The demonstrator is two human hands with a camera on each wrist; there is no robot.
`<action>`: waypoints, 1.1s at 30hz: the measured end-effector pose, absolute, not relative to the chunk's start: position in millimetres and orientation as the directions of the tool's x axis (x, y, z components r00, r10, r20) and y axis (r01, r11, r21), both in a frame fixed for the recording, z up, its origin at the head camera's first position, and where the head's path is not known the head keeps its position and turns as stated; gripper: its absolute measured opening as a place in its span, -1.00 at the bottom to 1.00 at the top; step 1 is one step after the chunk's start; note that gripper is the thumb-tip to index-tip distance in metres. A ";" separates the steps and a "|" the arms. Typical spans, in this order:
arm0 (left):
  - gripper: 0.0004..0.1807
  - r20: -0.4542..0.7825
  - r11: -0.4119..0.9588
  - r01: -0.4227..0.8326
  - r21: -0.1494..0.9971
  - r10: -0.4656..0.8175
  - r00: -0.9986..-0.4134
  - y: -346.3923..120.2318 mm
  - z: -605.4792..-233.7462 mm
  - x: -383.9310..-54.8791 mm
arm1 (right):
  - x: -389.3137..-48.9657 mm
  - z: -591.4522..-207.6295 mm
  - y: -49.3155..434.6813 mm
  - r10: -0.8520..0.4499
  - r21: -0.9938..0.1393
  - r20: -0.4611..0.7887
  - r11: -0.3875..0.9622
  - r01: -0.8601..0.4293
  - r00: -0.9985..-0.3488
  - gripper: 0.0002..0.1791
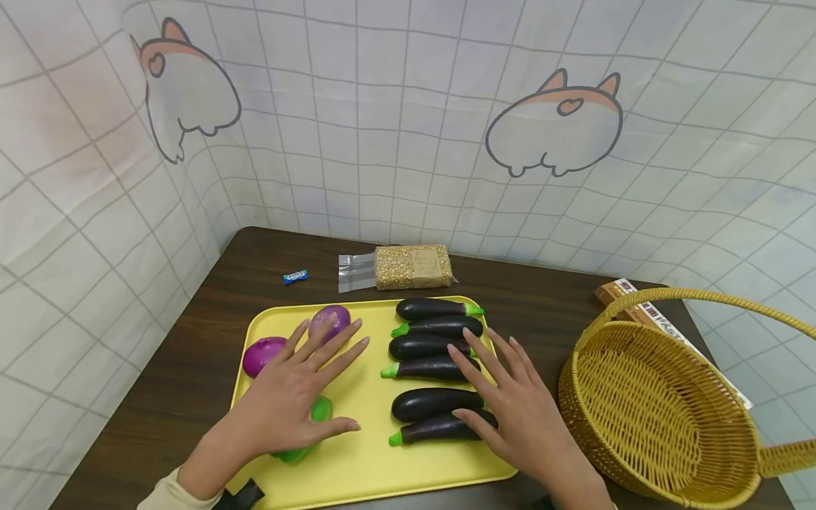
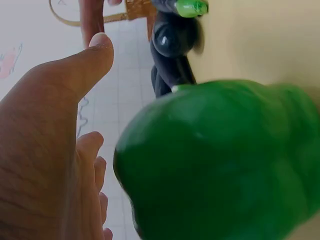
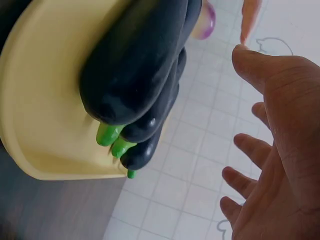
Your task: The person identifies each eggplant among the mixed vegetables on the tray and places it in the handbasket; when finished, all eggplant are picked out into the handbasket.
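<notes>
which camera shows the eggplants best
The head view: all six eggplants show on the yellow tray, though the right hand covers parts of some. The right wrist view shows several, larger but overlapping; the left wrist view has only partial ones beyond the green pepper.

a cream sleeve with a plain edge meets the wrist of the left hand, lower left of the head view. next to it is a black, angular piece (cropped by the bottom edge, so its full shape is hidden). the right hand, lower right of centre, has slim, tapering fingers; a small dark bit shows below it.
</notes>
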State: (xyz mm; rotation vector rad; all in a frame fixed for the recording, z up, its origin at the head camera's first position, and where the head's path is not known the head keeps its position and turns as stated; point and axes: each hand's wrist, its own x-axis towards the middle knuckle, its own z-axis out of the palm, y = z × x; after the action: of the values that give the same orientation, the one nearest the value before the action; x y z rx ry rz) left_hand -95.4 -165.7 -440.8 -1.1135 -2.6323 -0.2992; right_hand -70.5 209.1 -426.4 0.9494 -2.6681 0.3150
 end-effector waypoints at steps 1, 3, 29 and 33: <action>0.17 0.318 0.691 0.717 0.090 0.663 -0.678 -168.1 -441.4 -94.3 | -69.8 -427.3 208.5 -0.581 -0.109 0.340 0.757 -0.645 -0.739 -0.06; 0.17 0.312 0.705 0.703 0.095 0.649 -0.694 -172.5 -442.7 -92.3 | -68.3 -429.0 207.1 -0.586 -0.112 0.336 0.752 -0.649 -0.737 -0.05; 0.06 0.375 0.784 0.597 0.170 0.509 -0.775 -237.9 -460.4 -71.4 | -54.4 -449.9 186.6 -0.632 -0.122 0.314 0.713 -0.690 -0.709 -0.06; 0.00 0.393 0.780 0.589 0.211 0.484 -0.782 -253.1 -460.8 -67.1 | -51.7 -451.6 184.5 -0.631 -0.134 0.316 0.709 -0.692 -0.708 -0.07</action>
State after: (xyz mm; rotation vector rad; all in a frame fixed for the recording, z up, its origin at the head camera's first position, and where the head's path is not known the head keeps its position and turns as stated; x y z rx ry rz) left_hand -67.1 -253.1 -460.8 -0.8247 -2.6549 -0.4666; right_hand -51.7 184.5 -451.6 1.0528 -2.6704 0.3558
